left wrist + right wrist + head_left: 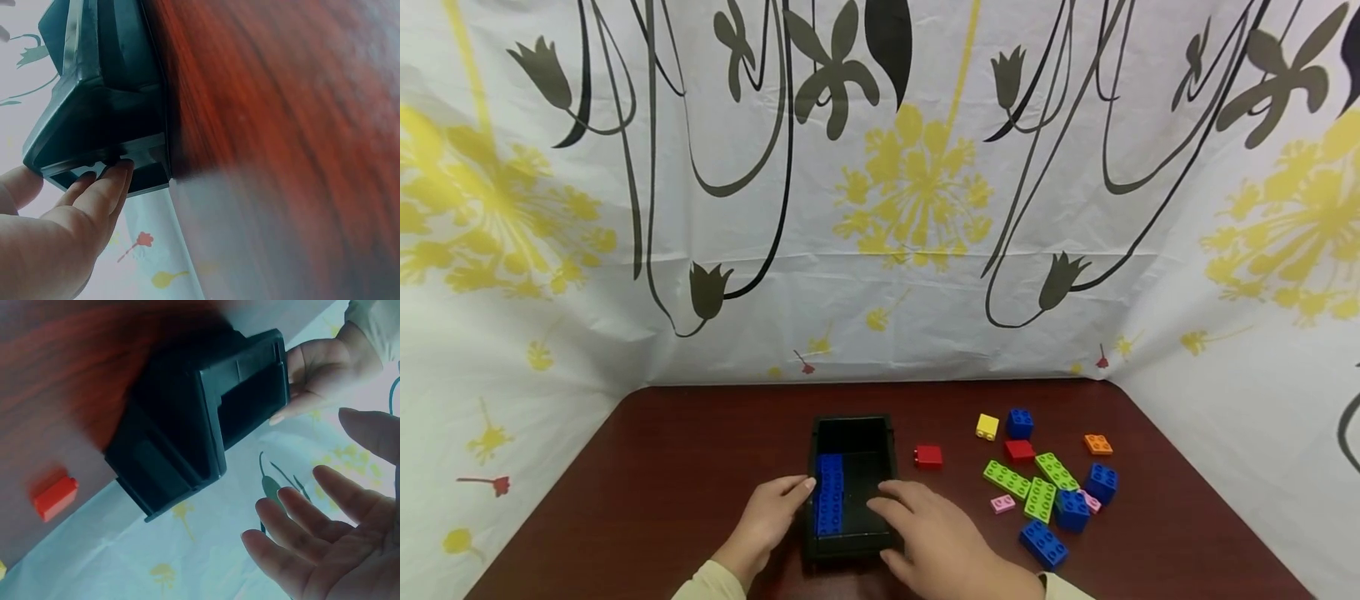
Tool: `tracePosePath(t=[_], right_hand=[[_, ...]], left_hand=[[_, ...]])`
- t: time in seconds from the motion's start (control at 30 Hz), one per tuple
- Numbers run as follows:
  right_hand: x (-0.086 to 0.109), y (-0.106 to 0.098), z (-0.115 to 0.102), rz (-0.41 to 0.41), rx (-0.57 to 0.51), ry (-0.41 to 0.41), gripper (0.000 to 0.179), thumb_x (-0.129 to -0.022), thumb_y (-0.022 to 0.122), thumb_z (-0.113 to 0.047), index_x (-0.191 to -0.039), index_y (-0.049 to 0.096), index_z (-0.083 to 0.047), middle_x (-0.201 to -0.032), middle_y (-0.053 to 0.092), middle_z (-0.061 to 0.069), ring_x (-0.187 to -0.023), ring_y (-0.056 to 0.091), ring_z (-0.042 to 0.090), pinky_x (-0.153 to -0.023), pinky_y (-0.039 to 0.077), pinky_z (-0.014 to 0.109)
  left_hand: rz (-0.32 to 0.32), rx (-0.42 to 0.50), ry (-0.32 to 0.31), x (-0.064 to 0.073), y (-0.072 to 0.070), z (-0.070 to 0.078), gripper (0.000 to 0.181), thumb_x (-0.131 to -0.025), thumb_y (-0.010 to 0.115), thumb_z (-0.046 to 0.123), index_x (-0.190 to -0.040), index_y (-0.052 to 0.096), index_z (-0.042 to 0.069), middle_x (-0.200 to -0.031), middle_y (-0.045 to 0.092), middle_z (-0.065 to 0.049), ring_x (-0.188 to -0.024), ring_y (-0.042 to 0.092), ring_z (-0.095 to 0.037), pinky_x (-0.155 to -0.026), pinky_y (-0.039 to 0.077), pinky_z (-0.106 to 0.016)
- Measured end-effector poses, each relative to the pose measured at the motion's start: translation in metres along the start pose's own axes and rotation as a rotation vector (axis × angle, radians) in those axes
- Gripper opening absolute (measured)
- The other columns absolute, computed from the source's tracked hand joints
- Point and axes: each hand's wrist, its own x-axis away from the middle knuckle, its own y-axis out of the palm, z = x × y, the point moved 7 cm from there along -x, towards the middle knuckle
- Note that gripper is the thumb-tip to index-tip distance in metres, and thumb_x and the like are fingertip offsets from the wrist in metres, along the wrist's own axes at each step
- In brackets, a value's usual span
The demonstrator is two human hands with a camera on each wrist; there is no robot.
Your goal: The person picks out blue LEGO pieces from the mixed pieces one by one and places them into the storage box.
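Observation:
A black plastic bin [850,546] stands on the table in the head view, with blue building bricks [830,496] in a row along its inner left side. My left hand [767,521] holds the bin's left wall, the thumb at the rim. In the left wrist view, the fingers of that left hand [75,231] curl under the ledge of the bin [112,119]. Over the bin's right side is my right hand [936,533]. The right wrist view shows this right hand [331,537] with spread fingers, apart from the bin [169,425] and holding nothing.
A red brick [928,456] lies just right of the bin. Farther right are scattered bricks: a yellow brick [987,427], several blue ones [1043,543], lime ones [1007,480], an orange brick [1097,444] and pink ones [1002,504]. A patterned curtain [880,317] surrounds the dark table [715,442].

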Motion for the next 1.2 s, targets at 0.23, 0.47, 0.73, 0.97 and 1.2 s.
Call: tracePosePath(t=[0.23,0.47,0.73,0.97,1.2], right_hand=[[0.018,0.009,0.013,-0.077,-0.018,0.067,0.049,-0.086,0.073,-0.033,-0.130,0.060,-0.017,-0.135,0.054,0.004,-0.119,0.054,0.019,-0.093,0.054,0.042],[0.031,0.012,0.029,-0.103,-0.072,0.152,0.049,-0.086,0.072,-0.034,-0.130,0.059,-0.019,-0.134,0.054,0.002,-0.118,0.054,0.019,-0.095,0.052,0.045],[0.047,0.007,0.053,-0.068,-0.092,0.244,0.051,-0.085,0.073,-0.033,-0.131,0.058,-0.016,-0.133,0.055,0.006,-0.116,0.056,0.026,-0.092,0.053,0.050],[0.061,0.003,0.075,-0.012,-0.063,0.369,0.052,-0.082,0.077,-0.032,-0.126,0.062,-0.012,-0.129,0.056,0.008,-0.114,0.057,0.028,-0.093,0.051,0.054],[0.075,0.000,0.100,0.015,-0.019,0.528,0.054,-0.077,0.081,-0.032,-0.124,0.063,-0.015,-0.129,0.057,0.006,-0.114,0.056,0.027,-0.093,0.051,0.055]], left_hand=[[-0.002,-0.006,0.001,0.000,0.001,0.001,0.050,-0.100,0.054,0.033,-0.130,0.055,-0.007,-0.130,0.055,-0.027,-0.116,0.055,-0.043,-0.092,0.052,-0.051],[0.003,-0.004,-0.003,-0.001,0.000,0.000,0.049,-0.100,0.054,0.032,-0.129,0.056,-0.007,-0.129,0.056,-0.027,-0.115,0.056,-0.042,-0.092,0.052,-0.051],[0.006,0.004,0.012,-0.001,0.001,0.001,0.049,-0.100,0.054,0.031,-0.129,0.056,-0.008,-0.129,0.056,-0.028,-0.116,0.055,-0.043,-0.092,0.052,-0.051],[0.008,0.000,-0.001,-0.002,0.001,0.000,0.050,-0.100,0.054,0.032,-0.130,0.056,-0.007,-0.131,0.055,-0.028,-0.118,0.054,-0.043,-0.092,0.052,-0.051],[-0.001,0.001,-0.014,-0.003,0.001,-0.002,0.051,-0.100,0.053,0.033,-0.131,0.055,-0.007,-0.132,0.054,-0.028,-0.118,0.053,-0.044,-0.093,0.052,-0.051]])
